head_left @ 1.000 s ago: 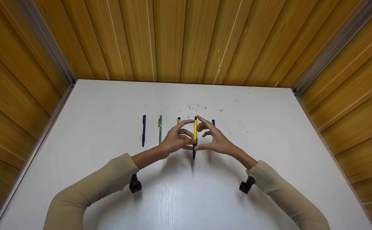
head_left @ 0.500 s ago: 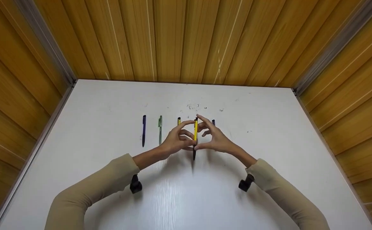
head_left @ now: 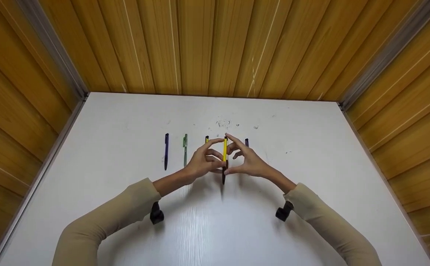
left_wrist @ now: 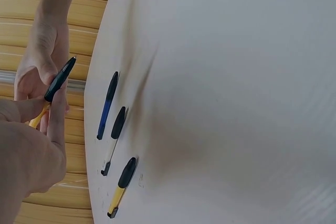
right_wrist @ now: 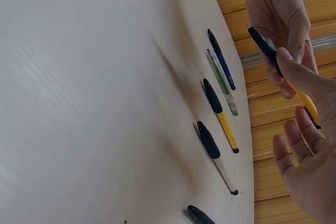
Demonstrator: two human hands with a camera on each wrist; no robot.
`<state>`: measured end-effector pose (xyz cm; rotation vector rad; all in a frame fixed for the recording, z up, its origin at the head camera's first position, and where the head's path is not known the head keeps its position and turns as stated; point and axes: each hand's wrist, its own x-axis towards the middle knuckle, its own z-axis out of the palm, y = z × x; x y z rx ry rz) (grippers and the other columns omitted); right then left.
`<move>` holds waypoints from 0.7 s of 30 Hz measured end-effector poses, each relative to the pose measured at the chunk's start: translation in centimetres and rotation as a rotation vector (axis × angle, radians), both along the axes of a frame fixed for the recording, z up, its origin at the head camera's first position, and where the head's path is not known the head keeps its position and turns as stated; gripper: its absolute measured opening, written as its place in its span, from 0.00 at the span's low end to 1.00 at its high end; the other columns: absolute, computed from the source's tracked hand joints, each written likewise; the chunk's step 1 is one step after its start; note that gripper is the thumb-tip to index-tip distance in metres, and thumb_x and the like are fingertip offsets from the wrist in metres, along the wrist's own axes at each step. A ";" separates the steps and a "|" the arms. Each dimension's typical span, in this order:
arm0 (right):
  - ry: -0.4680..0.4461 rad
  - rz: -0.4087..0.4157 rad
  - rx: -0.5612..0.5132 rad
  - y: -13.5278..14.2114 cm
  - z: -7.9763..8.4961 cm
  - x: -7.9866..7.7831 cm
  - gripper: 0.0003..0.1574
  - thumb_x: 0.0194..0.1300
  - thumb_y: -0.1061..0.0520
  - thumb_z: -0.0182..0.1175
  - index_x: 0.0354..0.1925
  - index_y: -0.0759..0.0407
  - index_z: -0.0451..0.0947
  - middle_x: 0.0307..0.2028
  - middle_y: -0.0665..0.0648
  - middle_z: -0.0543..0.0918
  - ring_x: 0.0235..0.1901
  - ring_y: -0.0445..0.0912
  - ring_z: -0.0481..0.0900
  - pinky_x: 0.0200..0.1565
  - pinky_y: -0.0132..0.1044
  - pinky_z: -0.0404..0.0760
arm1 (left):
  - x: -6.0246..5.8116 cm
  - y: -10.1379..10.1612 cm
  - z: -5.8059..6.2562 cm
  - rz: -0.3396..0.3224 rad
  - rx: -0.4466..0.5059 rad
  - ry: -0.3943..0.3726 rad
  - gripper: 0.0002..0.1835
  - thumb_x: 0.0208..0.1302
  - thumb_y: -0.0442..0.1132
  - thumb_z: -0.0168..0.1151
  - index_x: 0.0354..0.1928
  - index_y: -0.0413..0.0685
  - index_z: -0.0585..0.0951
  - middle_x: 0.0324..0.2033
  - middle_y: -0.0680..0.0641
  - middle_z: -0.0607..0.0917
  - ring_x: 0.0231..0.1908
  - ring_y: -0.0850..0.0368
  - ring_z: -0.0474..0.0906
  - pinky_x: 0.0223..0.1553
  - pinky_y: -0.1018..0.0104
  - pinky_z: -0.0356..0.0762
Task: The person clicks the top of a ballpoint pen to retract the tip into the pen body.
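Note:
A yellow ballpoint pen (head_left: 225, 149) with a black grip is held above the table between both hands, its point toward the person. My left hand (head_left: 201, 162) pinches the barrel between thumb and fingers. My right hand (head_left: 252, 163) has its index fingertip at the pen's button end and its thumb against the black grip, spanning the pen's length. In the right wrist view, a small metal point shows at the end of the black grip (right_wrist: 262, 44). The right hand's other fingers are loosely bent, off the pen.
On the white table (head_left: 215, 236) several pens lie in a row: a blue pen (head_left: 166, 151), a green pen (head_left: 185, 142), another yellow pen (head_left: 207, 139) partly behind the left hand, a pale-barrelled pen (right_wrist: 210, 142) and a dark blue pen (head_left: 247, 142). Wood-look panels (head_left: 192, 48) stand behind.
The held pen has shifted and turned slightly between the fingers. The right index fingertip has moved a little left, over the button end. The row of pens has stayed put.

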<state>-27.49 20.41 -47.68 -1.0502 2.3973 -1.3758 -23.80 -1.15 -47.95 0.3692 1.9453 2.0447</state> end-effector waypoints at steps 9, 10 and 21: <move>-0.007 0.006 -0.004 0.2 -0.2 0.1 0.72 0.51 0.60 0.80 0.81 0.58 0.46 0.51 0.63 0.78 0.55 0.53 0.75 0.56 0.53 0.83 | 0.1 0.0 -0.2 0.006 0.003 -0.008 0.41 0.64 0.26 0.68 0.76 0.56 0.66 0.41 0.47 0.82 0.37 0.58 0.87 0.44 0.51 0.92; -0.008 0.008 -0.005 0.2 -0.2 0.1 0.72 0.51 0.59 0.80 0.81 0.59 0.46 0.51 0.63 0.78 0.55 0.53 0.75 0.56 0.53 0.83 | 0.1 0.0 -0.2 0.009 0.002 -0.014 0.41 0.63 0.26 0.68 0.76 0.57 0.66 0.41 0.47 0.82 0.37 0.58 0.86 0.44 0.51 0.92; -0.004 -0.002 -0.012 0.0 -0.3 0.3 0.72 0.50 0.64 0.80 0.81 0.65 0.45 0.50 0.66 0.78 0.54 0.60 0.76 0.54 0.58 0.83 | 0.0 0.2 -0.3 0.037 -0.005 -0.046 0.41 0.63 0.25 0.67 0.75 0.58 0.67 0.40 0.46 0.82 0.38 0.56 0.87 0.43 0.52 0.92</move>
